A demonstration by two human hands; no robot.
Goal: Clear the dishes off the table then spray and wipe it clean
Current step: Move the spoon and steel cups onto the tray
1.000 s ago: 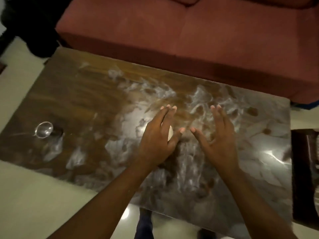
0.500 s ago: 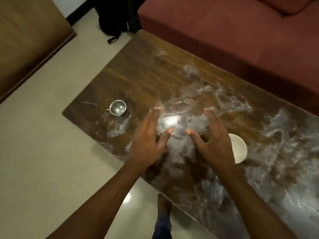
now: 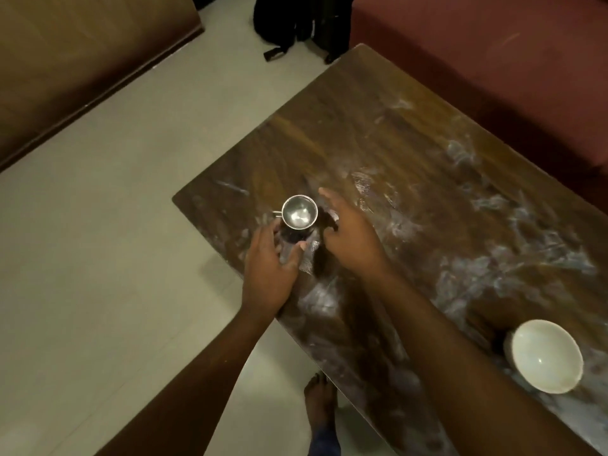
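As things stand: you're on the clearing step. The steel cup point(image 3: 299, 213) and the white bowl point(image 3: 544, 355) both sit on the table point(image 3: 394, 143). No spray or cloth in view.
Cup position: upright near the table's 9 o'clock corner, mouth facing the camera, looks empty. Its handle point(image 3: 276, 212) sticks out at 9 o'clock.
Left hand point(image 3: 268, 268): fingers loose and spread, holding nothing. Fingertips are just beside the cup's lower wall, thumb below it at 6 o'clock. Contact: can't tell.
Right hand point(image 3: 352, 238): open wide and empty, index straight, other fingers dipped toward the table just beside the cup.
Key relation: the cup lies at 1 o'clock from your left palm and 10 o'clock from your right. It stands between the two hands, with the left nearer the handle side.
Axis: vertical, so a side wrap suits it, my read.
Next: left hand likely takes it. Curl round the wall or hook the handle.
Bowl: 4 o'clock from the cup, well apart, untouched.
Risk: the cup stands near the table edge. A nudge toward 8 o'clock could send it to the floor point(image 3: 98, 258).
Table surface: white smears all over, wipe not yet done.
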